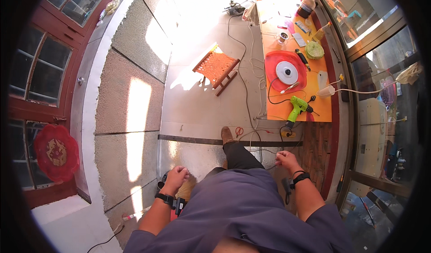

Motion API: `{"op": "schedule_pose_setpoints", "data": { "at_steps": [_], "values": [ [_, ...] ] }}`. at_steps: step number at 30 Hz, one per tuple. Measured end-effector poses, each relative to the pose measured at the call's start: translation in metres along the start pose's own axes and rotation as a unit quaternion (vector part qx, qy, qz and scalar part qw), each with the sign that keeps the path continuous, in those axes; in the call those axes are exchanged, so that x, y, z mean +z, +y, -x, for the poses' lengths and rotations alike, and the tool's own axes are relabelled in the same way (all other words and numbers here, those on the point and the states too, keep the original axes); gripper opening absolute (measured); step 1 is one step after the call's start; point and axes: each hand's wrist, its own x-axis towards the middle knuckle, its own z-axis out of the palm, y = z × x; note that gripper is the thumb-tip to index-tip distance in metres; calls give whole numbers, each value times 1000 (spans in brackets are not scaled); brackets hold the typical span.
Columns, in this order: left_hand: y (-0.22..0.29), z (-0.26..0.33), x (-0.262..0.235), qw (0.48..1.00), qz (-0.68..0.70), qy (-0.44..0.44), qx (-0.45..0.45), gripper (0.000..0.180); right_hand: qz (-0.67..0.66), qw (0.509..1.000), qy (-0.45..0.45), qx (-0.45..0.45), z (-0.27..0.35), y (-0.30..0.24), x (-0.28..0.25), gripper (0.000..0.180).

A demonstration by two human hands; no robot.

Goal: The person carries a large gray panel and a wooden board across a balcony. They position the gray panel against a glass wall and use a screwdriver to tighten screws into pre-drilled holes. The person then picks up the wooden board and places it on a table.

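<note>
My left hand [178,176] is held beside my body on the left, its fingers curled in, and nothing shows in it. My right hand [286,159] is raised on the other side with its fingertips drawn together. A dark cable [268,151] runs up to those fingertips; whether they pinch it I cannot make out. Beyond that hand, a green power drill [296,109] lies at the near edge of the orange table [322,111]. Farther along stands a red tray [272,61] with a white round lid [287,72] on it.
A low stool [218,67] with an orange woven seat stands on the floor ahead. Cords trail across the floor, near red-handled scissors [239,131]. A dark strip [193,139] crosses before my shoe [227,135]. Bottles [307,6] and a green roll [314,50] are on the table.
</note>
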Motion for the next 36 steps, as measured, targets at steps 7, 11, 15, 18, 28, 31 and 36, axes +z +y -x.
{"op": "schedule_pose_setpoints", "data": {
  "at_steps": [7,11,15,18,28,31,36],
  "values": [
    [51,-36,-49,996,-29,89,-9,26,43,998,-36,28,-73,-62,39,30],
    [111,-67,-67,995,-49,90,-16,26,41,999,-25,21,-122,-101,63,31],
    [195,-100,-85,990,-77,118,21,26,41,997,-58,16,-150,-183,94,29],
    [255,-128,-92,992,-47,115,18,21,36,997,-65,8,-188,-227,103,29],
    [410,-311,-188,985,-132,23,108,23,38,998,25,-43,-295,-441,180,28],
    [492,-344,-191,953,-264,-10,150,30,-19,998,41,-40,-296,-505,215,28],
    [594,-399,-172,934,-276,-61,220,32,5,997,-7,-78,-316,-573,256,28]
  ]
}}
